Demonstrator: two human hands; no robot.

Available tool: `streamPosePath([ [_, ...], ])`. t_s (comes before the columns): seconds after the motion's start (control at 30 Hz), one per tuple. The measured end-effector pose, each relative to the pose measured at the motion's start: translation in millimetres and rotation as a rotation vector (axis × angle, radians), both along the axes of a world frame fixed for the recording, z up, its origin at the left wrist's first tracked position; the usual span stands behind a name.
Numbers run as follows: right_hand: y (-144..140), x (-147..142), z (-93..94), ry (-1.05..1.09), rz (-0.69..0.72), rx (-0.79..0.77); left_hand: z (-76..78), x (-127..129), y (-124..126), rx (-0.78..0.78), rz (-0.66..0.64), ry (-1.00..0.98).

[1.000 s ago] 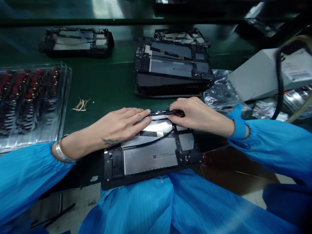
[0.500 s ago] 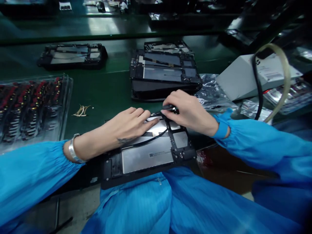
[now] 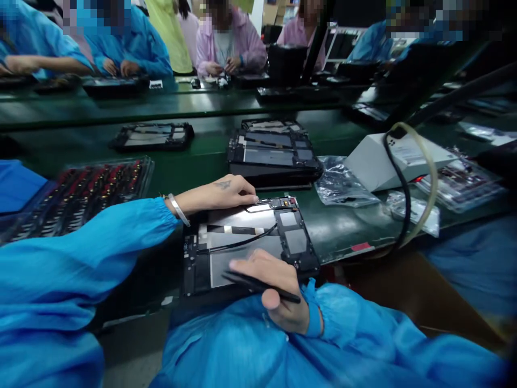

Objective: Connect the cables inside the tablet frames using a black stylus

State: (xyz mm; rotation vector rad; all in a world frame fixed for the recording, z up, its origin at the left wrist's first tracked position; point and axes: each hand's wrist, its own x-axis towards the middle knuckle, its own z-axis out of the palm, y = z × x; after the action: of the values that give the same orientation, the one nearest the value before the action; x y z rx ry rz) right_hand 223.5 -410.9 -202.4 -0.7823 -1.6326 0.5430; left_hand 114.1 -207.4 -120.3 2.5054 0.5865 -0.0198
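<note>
Head view — I note right hand fingers clamping a black stylus, left hand fingers flat on the tablet frame — far edge.

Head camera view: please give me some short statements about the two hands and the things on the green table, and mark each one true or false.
1. The right hand holds a thin black stick-shaped tool. True.
2. The left hand lies flat on the clear plastic parts tray with red pieces. False: its fingers touch the far edge of the opened black tablet frame with silver panels.
3. A stack of similar black tablet frames stands on the green table beyond the hands. True.
4. The left wrist is bare. False: it wears a silver metal bracelet.
</note>
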Motion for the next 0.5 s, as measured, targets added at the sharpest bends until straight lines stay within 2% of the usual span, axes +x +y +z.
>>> streamPosePath([
  [0.17, 3.0, 7.8, 5.0, -0.111, -0.017, 0.126, 17.9, -8.2, 2.0, -0.209, -0.021, -0.100],
  [0.23, 2.4, 17.6, 7.2, -0.301, 0.006, 0.239, 21.3, -12.8, -2.4, -0.309, 0.029, -0.149],
  [0.3, 1.8, 32.5, 11.8, -0.589, -0.002, 0.408, 26.5, -17.5, -8.4, -0.369, 0.089, -0.206],
  [0.4, 3.3, 61.2, 25.3, -0.954, -0.104, 0.598, 39.1, -23.9, -16.0, -0.426, 0.156, -0.279],
  [0.43, 4.5, 71.0, 31.1, -0.971, -0.132, 0.615, 43.2, -25.8, -17.9, -0.437, 0.178, -0.293],
  [0.5, 7.0, 88.6, 42.3, -0.856, -0.136, 0.570, 48.3, -29.8, -21.5, -0.426, 0.231, -0.330],
])
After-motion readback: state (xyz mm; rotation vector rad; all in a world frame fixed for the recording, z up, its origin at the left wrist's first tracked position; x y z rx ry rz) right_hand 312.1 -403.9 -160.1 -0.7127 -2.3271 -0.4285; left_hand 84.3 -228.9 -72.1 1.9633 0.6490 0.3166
